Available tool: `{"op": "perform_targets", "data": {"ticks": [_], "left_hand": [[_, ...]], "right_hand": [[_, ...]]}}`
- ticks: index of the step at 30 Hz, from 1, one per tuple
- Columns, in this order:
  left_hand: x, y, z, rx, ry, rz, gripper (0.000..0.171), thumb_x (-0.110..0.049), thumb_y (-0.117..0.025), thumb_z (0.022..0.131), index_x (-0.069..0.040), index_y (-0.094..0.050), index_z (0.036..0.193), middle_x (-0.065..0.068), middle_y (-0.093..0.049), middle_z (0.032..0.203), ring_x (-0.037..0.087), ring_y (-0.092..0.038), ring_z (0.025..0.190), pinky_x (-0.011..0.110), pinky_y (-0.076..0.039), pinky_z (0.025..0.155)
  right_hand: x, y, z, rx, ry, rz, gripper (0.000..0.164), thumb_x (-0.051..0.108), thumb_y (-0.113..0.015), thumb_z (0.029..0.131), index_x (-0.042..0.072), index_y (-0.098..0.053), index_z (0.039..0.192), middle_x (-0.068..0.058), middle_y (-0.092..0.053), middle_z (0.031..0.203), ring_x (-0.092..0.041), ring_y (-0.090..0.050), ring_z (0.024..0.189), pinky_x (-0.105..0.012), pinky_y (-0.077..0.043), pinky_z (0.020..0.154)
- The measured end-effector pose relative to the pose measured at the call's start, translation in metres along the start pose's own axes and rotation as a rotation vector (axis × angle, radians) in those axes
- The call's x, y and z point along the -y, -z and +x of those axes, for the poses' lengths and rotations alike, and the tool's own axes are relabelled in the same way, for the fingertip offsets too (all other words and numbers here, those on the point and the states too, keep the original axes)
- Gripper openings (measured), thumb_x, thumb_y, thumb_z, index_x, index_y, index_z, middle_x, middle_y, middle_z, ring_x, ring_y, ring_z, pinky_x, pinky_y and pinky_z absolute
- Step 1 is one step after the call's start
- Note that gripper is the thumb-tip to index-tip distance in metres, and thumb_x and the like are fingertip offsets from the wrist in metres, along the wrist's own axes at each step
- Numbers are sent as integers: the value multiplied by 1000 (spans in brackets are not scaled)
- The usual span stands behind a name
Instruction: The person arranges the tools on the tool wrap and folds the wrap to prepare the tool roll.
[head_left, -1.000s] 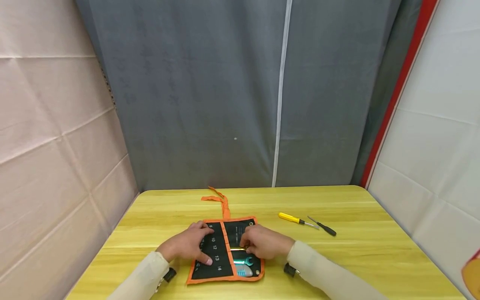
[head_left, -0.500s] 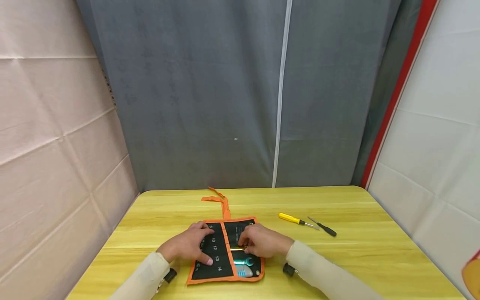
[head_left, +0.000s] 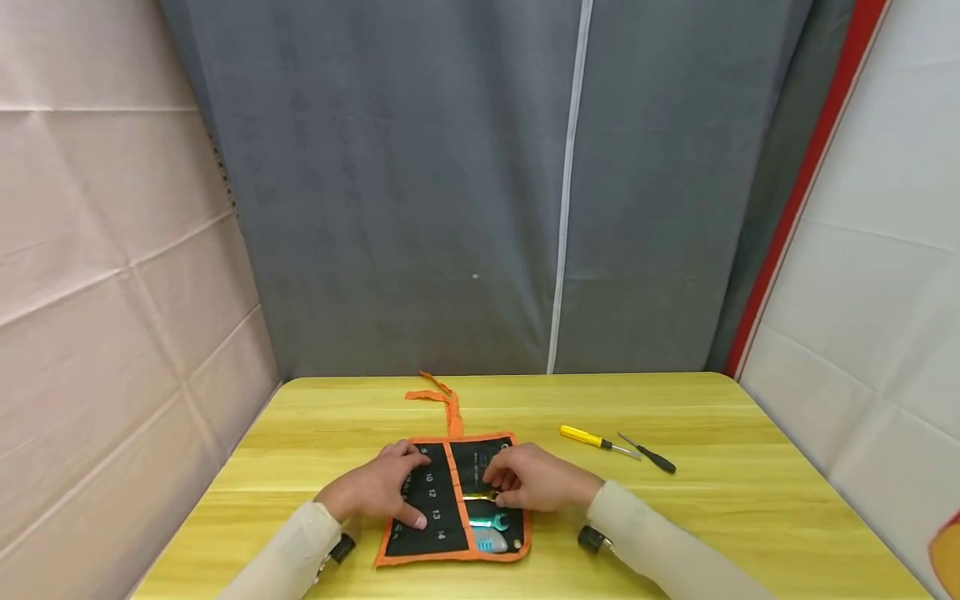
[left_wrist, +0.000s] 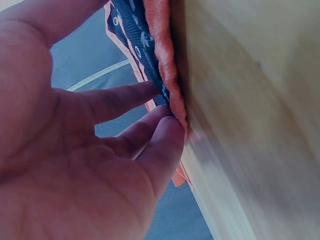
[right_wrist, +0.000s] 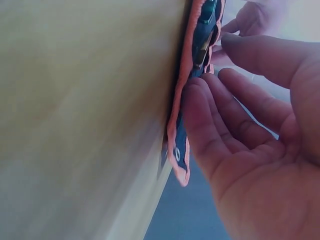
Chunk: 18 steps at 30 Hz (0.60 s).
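Note:
A black tool pouch [head_left: 431, 535] with orange trim lies open on the table, numbers printed on its left half. My left hand [head_left: 378, 485] rests on that half with spread fingers; its fingertips touch the pouch edge in the left wrist view. Out of a right-hand pocket shows the end of a gold wrench [head_left: 478, 496]. My right hand [head_left: 546, 479] is beside this end, fingers loosely bent, and the right wrist view shows the gold wrench [right_wrist: 201, 54] apart from the thumb. Below it in the pouch sit a green wrench [head_left: 491, 522] and a grey-and-blue tool handle [head_left: 491, 541].
A yellow-handled screwdriver [head_left: 585, 436] and a black-handled screwdriver [head_left: 656, 458] lie on the wooden table [head_left: 675, 517] to the right. Orange ties [head_left: 452, 408] stretch from the pouch toward the back edge. A grey curtain [head_left: 412, 208] hangs behind.
My right hand has drawn slightly to the right, its fingers parting from the gold wrench, and more of the wrench's end shows. My left hand stays on the pouch.

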<state>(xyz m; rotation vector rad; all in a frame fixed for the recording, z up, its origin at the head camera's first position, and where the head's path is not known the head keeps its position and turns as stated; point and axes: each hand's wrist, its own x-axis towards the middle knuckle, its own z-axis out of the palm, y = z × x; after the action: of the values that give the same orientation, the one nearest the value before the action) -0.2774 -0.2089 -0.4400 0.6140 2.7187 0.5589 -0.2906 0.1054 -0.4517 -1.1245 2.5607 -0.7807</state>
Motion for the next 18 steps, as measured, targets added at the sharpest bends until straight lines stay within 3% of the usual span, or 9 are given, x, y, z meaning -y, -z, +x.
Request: {"op": "perform_targets", "data": {"ticks": [10, 18], "left_hand": [[-1, 0, 2, 19, 4, 23, 94, -44, -99, 71, -11, -59, 148, 4, -50, 139, 25, -47, 128, 53, -48, 112], [-2, 1, 2, 26, 11, 19, 93, -42, -99, 70, -11, -59, 148, 5, -50, 140, 26, -46, 129, 53, -49, 112]], "right_hand": [[-13, 12, -16, -49, -27, 48, 25, 20, -79, 97, 15, -75, 121, 7, -73, 114, -7, -67, 98, -24, -58, 87], [-19, 25, -28, -118, -46, 22, 26, 17, -79, 97, 10, -74, 121, -1, -74, 113, -14, -69, 101, -29, -60, 87]]}}
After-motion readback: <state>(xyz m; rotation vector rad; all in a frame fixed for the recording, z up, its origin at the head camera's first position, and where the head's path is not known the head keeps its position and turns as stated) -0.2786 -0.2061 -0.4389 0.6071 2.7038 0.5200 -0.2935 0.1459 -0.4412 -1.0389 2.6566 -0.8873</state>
